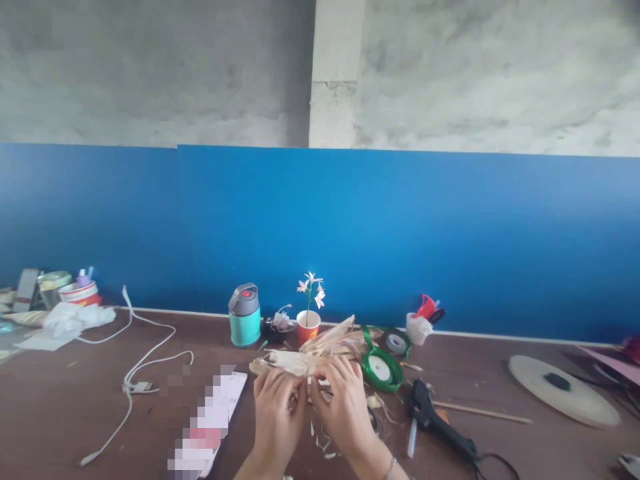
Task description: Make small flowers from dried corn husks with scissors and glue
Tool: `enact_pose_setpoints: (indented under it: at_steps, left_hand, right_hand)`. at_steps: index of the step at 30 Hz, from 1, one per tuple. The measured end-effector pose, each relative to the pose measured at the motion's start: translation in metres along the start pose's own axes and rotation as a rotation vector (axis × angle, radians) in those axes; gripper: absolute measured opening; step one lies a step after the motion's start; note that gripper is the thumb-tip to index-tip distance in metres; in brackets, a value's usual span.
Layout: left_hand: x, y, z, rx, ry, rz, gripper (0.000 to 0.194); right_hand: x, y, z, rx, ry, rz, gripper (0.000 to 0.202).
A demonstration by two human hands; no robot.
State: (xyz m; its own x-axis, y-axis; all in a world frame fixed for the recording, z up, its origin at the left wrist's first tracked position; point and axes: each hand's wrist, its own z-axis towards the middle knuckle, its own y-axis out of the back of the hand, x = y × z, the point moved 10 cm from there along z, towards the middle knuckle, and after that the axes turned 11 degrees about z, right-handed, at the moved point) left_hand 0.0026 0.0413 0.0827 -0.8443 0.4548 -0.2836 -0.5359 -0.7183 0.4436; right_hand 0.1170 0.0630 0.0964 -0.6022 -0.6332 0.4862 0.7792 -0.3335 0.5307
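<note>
My left hand (281, 412) and my right hand (343, 403) meet close together over the table, thumbs and fingertips pinched. Whatever sits between the fingertips is too small and covered to make out. Just beyond them lies a heap of pale dried husks (333, 339), which look like corn husks. Small pale scraps (320, 441) are scattered under and between my wrists. A spool of green ribbon (383, 369) lies flat to the right of my right hand. Behind the husks, a paper cup (309, 327) holds a stem with pale pink flowers (311, 287).
A black glue gun (440, 420) and a thin wooden stick (483, 412) lie to the right, with a round pale disc (563, 390) farther over. To the left are a phone (215, 423), a white cable (145, 360) and a teal bottle (245, 320). A blue partition (300, 227) closes the back.
</note>
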Motion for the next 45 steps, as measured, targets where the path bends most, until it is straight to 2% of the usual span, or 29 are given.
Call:
enact_pose_setpoints:
  at_steps: [5, 7, 9, 11, 14, 18, 20, 22, 25, 28, 30, 33, 37, 40, 45]
  left_hand:
    - [0.005, -0.002, -0.003, 0.009, 0.057, -0.055, 0.011]
    - [0.019, -0.009, -0.005, 0.043, 0.177, -0.134, 0.012]
    - [0.040, -0.019, -0.010, 0.092, 0.360, -0.244, 0.016]
    - [0.057, -0.031, -0.016, 0.151, 0.540, -0.379, 0.021]
    - [0.067, -0.045, -0.023, 0.221, 0.698, -0.569, 0.027]
    - [0.058, -0.055, -0.023, 0.265, 0.756, -0.837, 0.029]
    - [0.052, -0.059, -0.025, 0.284, 0.789, -0.968, 0.028]
    - [0.049, -0.061, -0.029, 0.283, 0.834, -1.029, 0.029]
    - [0.052, -0.062, -0.033, 0.248, 0.904, -1.040, 0.032]
    - [0.053, -0.064, -0.036, 0.257, 0.945, -1.049, 0.036]
    - [0.053, -0.065, -0.035, 0.259, 0.949, -1.052, 0.036]
    - [0.051, -0.066, -0.035, 0.270, 0.940, -1.061, 0.033]
    - [0.053, -0.070, -0.040, 0.287, 0.966, -1.082, 0.035]
    - [0.054, -0.076, -0.045, 0.303, 1.009, -1.138, 0.037]
    - [0.048, -0.080, -0.044, 0.322, 1.027, -1.245, 0.032]
  right_hand:
    - [0.003, 0.001, -0.003, -0.042, 0.000, -0.017, 0.012]
    - [0.007, 0.001, -0.003, -0.033, 0.023, -0.001, 0.011]
    - [0.012, 0.000, -0.003, -0.012, 0.050, 0.025, 0.005]
    - [0.015, 0.001, -0.003, 0.001, 0.066, 0.043, 0.009]
    - [0.015, 0.003, -0.003, 0.000, 0.062, 0.051, 0.016]
    - [0.009, 0.002, -0.003, -0.005, 0.000, 0.150, 0.008]
    - [0.001, -0.001, -0.004, -0.012, -0.097, 0.275, 0.006]
    - [-0.014, -0.014, -0.007, 0.025, -0.287, 0.472, 0.020]
    - [-0.032, -0.046, -0.020, 0.131, -0.630, 0.842, 0.033]
    - [-0.034, -0.058, -0.026, 0.096, -0.800, 1.124, 0.031]
    - [-0.035, -0.054, -0.026, 0.033, -0.836, 1.208, 0.028]
    - [-0.036, -0.047, -0.027, -0.021, -0.858, 1.212, 0.026]
    - [-0.033, -0.050, -0.030, 0.033, -0.887, 1.203, 0.023]
    - [-0.028, -0.056, -0.031, 0.072, -0.909, 1.290, 0.022]
    - [-0.025, -0.056, -0.027, 0.038, -0.879, 1.407, 0.024]
